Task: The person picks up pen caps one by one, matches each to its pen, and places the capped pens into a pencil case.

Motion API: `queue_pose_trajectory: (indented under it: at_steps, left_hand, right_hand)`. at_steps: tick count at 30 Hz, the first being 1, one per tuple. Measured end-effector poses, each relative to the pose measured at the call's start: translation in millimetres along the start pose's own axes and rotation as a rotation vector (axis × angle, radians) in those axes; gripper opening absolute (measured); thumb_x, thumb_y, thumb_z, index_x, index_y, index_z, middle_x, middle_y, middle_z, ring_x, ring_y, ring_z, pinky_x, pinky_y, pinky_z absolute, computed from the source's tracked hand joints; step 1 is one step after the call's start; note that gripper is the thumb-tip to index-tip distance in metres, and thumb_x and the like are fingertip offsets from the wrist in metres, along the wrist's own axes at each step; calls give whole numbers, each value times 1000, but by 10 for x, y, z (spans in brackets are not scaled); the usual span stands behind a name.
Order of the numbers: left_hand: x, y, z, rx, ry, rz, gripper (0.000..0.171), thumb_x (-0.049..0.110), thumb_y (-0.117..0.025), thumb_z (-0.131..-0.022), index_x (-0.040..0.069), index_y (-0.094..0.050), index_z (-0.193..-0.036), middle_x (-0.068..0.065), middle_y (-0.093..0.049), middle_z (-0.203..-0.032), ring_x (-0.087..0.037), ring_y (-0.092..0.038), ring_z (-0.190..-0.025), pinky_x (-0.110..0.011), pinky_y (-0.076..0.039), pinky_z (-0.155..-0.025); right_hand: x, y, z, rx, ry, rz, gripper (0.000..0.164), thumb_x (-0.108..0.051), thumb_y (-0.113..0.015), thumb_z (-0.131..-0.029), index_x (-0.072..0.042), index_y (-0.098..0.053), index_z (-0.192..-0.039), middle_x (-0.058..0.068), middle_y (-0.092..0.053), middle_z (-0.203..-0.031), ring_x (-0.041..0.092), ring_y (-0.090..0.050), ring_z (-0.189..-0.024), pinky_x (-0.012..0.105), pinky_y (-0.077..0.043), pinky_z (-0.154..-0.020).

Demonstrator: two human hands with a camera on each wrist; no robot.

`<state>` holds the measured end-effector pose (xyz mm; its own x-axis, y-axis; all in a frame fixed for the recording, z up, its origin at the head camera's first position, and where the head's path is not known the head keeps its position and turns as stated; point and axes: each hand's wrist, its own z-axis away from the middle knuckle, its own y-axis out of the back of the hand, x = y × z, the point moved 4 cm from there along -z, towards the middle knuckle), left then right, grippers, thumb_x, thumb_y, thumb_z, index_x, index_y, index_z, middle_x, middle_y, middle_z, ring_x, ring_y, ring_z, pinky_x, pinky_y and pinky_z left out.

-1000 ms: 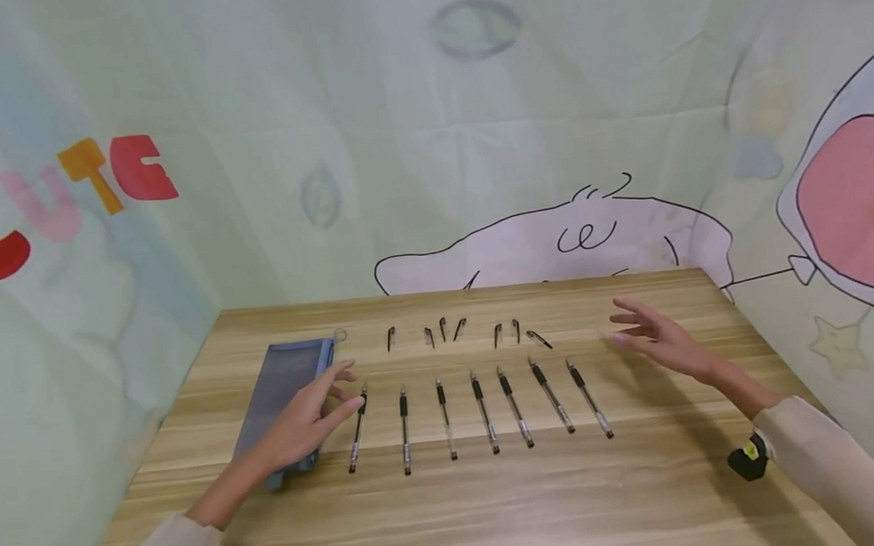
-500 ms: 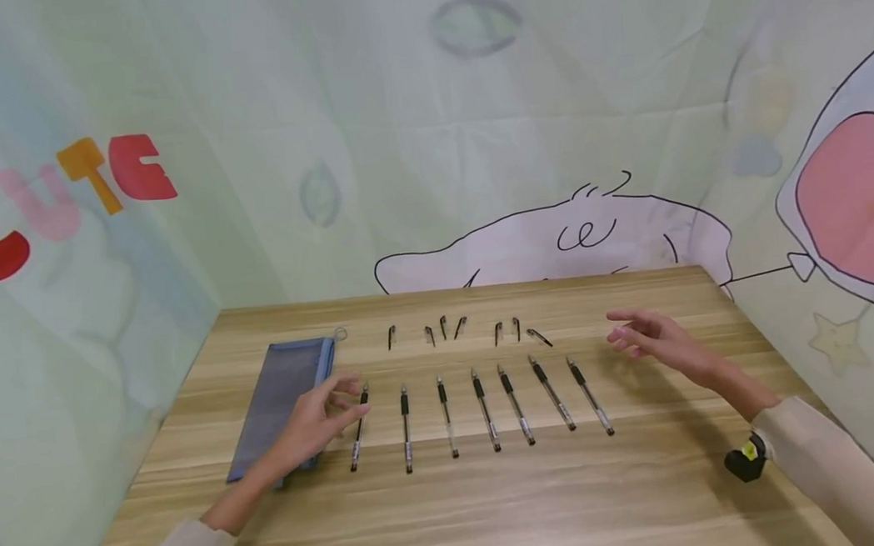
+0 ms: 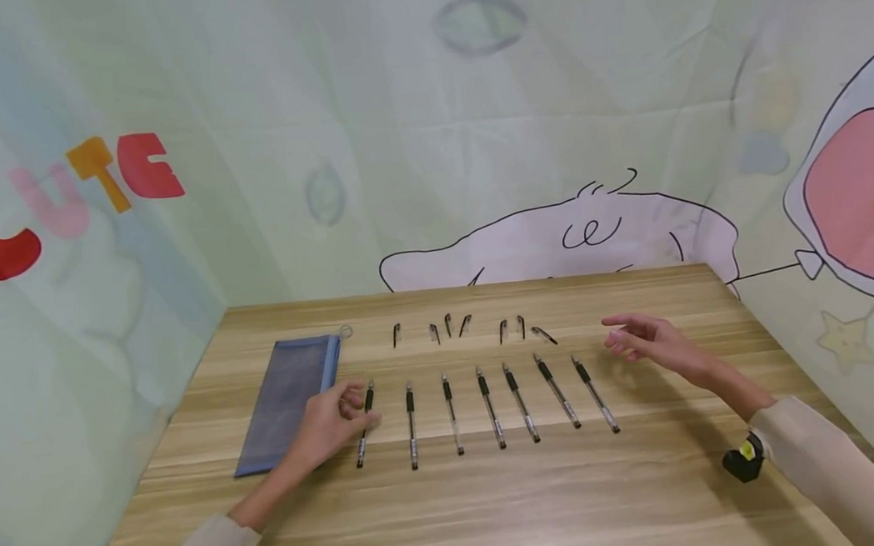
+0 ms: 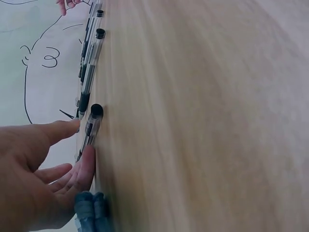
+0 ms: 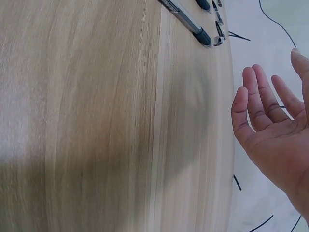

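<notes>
My left hand point(image 3: 329, 424) is at the leftmost uncapped pen point(image 3: 363, 451), its thumb and fingers spread either side of the barrel. The left wrist view shows that pen point(image 4: 96, 113) between the parted thumb and fingers, not pinched. Several more black gel pens point(image 3: 412, 429) lie in a row to the right, tips pointing away. Beyond them several black pen caps point(image 3: 504, 331) form a looser row. Right of both rows, my right hand point(image 3: 655, 345) hovers with loosely bent fingers; in the right wrist view the palm point(image 5: 280, 140) holds nothing.
A blue-edged dark mesh pouch point(image 3: 279, 399) lies flat left of the pens, with a small ring point(image 3: 346, 331) at its far corner. The wooden table point(image 3: 452, 514) ends at a printed cloth backdrop point(image 3: 366, 102) at the back and sides.
My left hand has moved right, off the pouch and over to the leftmost pen. My right hand's fingers have bent inward a little. Pens and caps lie as before.
</notes>
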<state>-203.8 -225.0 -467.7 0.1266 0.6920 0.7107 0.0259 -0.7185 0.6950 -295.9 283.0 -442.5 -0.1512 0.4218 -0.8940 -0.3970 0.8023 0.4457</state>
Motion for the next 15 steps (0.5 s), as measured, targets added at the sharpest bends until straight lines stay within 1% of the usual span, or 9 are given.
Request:
queue_pose_trajectory:
  at_steps: [2,6,9,11,15]
  left_hand:
    - [6,-12,-8,-1,22,-2,49,15,-85,-83,-5,-65,-123,-12,-72,-92,-13,-65,-76,-23,-52,-66]
    - [10,-50,-25,-24,89,54,45,7,-84,-82,-6,-64,-120,-10,-71,-82,-12,-67,-64,-23,-55,-56]
    - [15,-61,-40,-40,139,95,44,3,-81,-83,-8,-62,-122,-10,-72,-78,-14,-67,-56,-25,-58,-52]
    - [18,-53,-51,-46,167,109,44,2,-79,-84,-8,-62,-123,-11,-73,-78,-16,-68,-55,-28,-58,-52]
    - [16,-31,-61,-64,243,192,44,2,-76,-85,-9,-62,-125,-16,-74,-84,-18,-69,-56,-32,-61,-55]
  right_hand:
    - [1,-6,2,-1,-5,4,49,-25,-53,-108,5,-46,-146,26,-65,-122,12,-68,-102,29,-59,-86]
    - [14,-19,-1,-5,-23,8,49,-27,-52,-108,4,-46,-147,24,-65,-122,12,-67,-104,30,-58,-87]
    - [21,-32,-9,-11,-40,7,50,-28,-51,-109,3,-46,-147,20,-66,-121,12,-67,-104,29,-58,-88]
    - [22,-41,-20,-14,-46,6,50,-29,-52,-108,3,-47,-147,19,-66,-120,12,-66,-104,29,-58,-88]
    - [16,-67,-56,-24,-39,9,50,-30,-52,-108,3,-47,-146,21,-66,-121,13,-66,-105,30,-58,-89]
